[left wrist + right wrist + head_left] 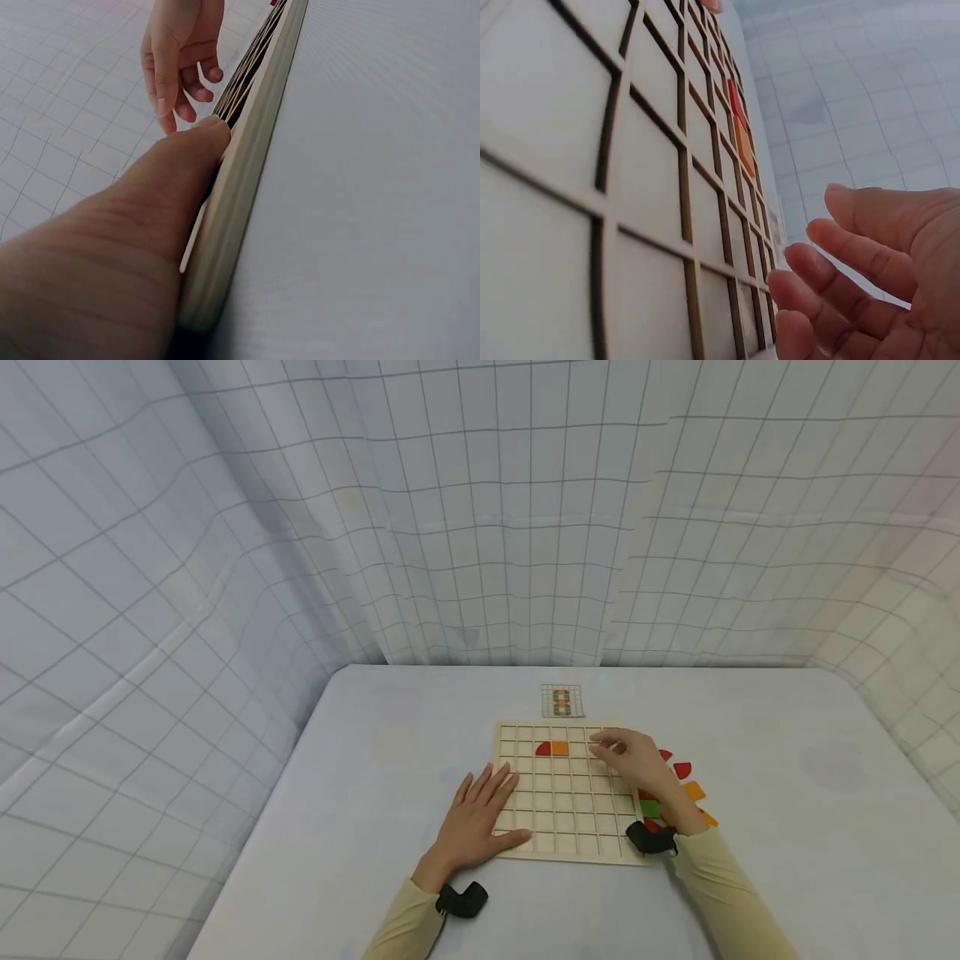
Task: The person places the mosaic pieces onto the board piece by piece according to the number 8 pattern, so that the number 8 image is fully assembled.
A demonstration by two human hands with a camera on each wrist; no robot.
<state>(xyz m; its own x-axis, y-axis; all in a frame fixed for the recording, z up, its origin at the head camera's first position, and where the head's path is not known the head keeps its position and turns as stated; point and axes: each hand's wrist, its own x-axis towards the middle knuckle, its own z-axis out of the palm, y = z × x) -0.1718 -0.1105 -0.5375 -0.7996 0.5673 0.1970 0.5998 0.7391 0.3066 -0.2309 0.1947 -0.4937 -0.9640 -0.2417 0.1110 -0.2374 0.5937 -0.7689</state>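
A pale wooden grid board (555,802) lies on the white table. Two pieces sit side by side in its upper cells: a red quarter-round piece (543,749) and an orange square piece (559,748). My left hand (471,828) rests on the board's left edge with its fingers spread and straight; in the left wrist view its thumb (176,161) lies along the board's rim. Over the upper right of the board hovers my right hand (637,764), loosely curved. Nothing shows between its fingers (855,259) in the right wrist view.
Beside the board's right edge lie several loose pieces, among them a green piece (651,809), a red piece (682,770) and an orange piece (693,791), partly behind the right forearm. A small pattern card (548,703) lies beyond the board. Checked curtains (510,568) surround the table.
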